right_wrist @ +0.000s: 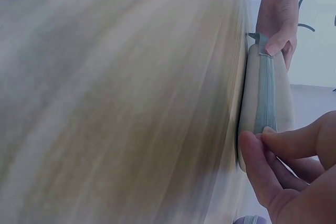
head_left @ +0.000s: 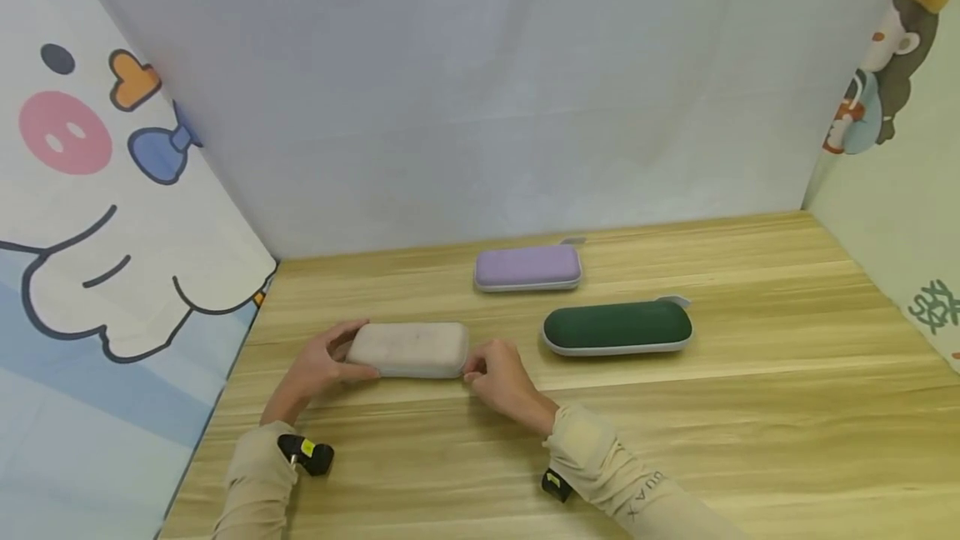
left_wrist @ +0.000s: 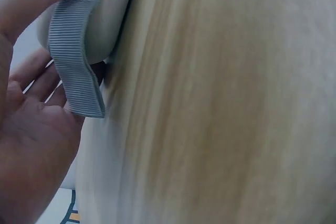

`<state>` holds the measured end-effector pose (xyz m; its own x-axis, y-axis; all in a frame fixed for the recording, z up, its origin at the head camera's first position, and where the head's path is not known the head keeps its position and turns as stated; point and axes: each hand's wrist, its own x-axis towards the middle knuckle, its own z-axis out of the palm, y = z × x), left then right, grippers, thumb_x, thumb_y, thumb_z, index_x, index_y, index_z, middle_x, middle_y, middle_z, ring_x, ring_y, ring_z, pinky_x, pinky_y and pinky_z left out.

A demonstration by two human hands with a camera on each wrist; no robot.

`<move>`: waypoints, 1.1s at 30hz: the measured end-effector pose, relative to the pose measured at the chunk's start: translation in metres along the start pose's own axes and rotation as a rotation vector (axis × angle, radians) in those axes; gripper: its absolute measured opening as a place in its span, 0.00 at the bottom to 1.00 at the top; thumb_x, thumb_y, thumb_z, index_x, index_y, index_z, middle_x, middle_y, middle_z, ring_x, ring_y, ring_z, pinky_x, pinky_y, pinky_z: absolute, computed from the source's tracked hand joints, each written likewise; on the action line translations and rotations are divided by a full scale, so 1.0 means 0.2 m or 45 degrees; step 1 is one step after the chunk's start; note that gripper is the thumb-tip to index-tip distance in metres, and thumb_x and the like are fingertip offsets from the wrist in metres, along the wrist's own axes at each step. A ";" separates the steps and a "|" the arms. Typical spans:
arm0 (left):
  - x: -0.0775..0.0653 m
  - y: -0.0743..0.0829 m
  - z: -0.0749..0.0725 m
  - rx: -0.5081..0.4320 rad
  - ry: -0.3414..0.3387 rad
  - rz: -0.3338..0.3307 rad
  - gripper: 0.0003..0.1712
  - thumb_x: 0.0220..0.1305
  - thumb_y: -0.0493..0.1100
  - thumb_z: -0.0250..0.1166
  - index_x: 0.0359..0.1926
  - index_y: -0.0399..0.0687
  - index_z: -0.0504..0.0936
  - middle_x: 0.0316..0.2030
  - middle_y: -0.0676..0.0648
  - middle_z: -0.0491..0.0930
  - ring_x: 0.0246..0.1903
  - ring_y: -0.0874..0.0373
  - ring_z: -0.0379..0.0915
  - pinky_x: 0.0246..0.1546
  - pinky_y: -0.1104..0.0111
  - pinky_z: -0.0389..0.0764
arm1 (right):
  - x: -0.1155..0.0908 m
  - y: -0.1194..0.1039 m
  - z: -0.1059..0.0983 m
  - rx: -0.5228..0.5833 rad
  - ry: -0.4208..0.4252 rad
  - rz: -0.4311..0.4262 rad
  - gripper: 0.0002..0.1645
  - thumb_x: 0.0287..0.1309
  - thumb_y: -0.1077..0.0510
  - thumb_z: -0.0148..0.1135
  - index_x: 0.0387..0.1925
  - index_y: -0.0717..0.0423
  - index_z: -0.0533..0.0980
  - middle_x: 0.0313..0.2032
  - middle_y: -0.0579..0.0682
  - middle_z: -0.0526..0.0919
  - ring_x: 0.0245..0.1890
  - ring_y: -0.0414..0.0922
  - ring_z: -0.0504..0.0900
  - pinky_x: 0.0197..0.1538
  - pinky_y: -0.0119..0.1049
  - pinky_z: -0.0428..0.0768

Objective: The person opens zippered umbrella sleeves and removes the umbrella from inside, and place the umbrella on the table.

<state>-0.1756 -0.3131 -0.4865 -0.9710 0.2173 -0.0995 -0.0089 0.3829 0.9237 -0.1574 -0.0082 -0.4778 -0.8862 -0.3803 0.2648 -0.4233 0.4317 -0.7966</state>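
Observation:
A beige zip case (head_left: 408,348) lies closed on the wooden table, its zipper (right_wrist: 266,93) running along the side that faces me. My left hand (head_left: 318,365) grips its left end, thumb on the front side and the other fingers behind. Beside that thumb a grey ribbed fabric tab (left_wrist: 76,51) hangs from the case's end. At the right front corner, my right hand (head_left: 501,377) pinches the zipper between thumb and forefinger. Those fingertips hide any zipper pull there.
A dark green zip case (head_left: 618,327) lies to the right of the beige one. Farther back is a purple zip case (head_left: 528,267). A pale cloth wall (head_left: 525,107) rises behind the table (head_left: 787,423), and printed sheets stand at both sides.

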 end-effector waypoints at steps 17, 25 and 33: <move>0.01 -0.03 0.00 -0.027 0.093 -0.020 0.48 0.41 0.42 0.79 0.66 0.45 0.67 0.65 0.43 0.64 0.63 0.47 0.63 0.59 0.56 0.67 | 0.00 -0.02 0.01 -0.011 -0.017 -0.058 0.09 0.42 0.78 0.63 0.18 0.64 0.79 0.20 0.51 0.81 0.20 0.37 0.72 0.25 0.28 0.73; 0.01 -0.03 0.01 -0.042 0.093 0.000 0.48 0.41 0.41 0.79 0.66 0.44 0.67 0.65 0.42 0.64 0.62 0.46 0.63 0.57 0.59 0.70 | -0.01 -0.04 0.04 -0.002 -0.012 -0.064 0.09 0.42 0.78 0.62 0.18 0.65 0.79 0.17 0.49 0.79 0.19 0.37 0.69 0.24 0.28 0.71; -0.01 -0.04 0.01 -0.021 0.079 -0.017 0.50 0.41 0.47 0.79 0.66 0.49 0.66 0.64 0.46 0.65 0.63 0.49 0.63 0.53 0.62 0.74 | -0.01 -0.06 0.07 -0.030 0.005 -0.038 0.08 0.42 0.78 0.63 0.19 0.66 0.81 0.20 0.52 0.82 0.21 0.38 0.74 0.27 0.28 0.75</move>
<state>-0.1731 -0.3137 -0.4939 -0.9836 0.1563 -0.0895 -0.0257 0.3703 0.9286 -0.1479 -0.0241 -0.4761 -0.8738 -0.3899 0.2908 -0.4539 0.4390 -0.7754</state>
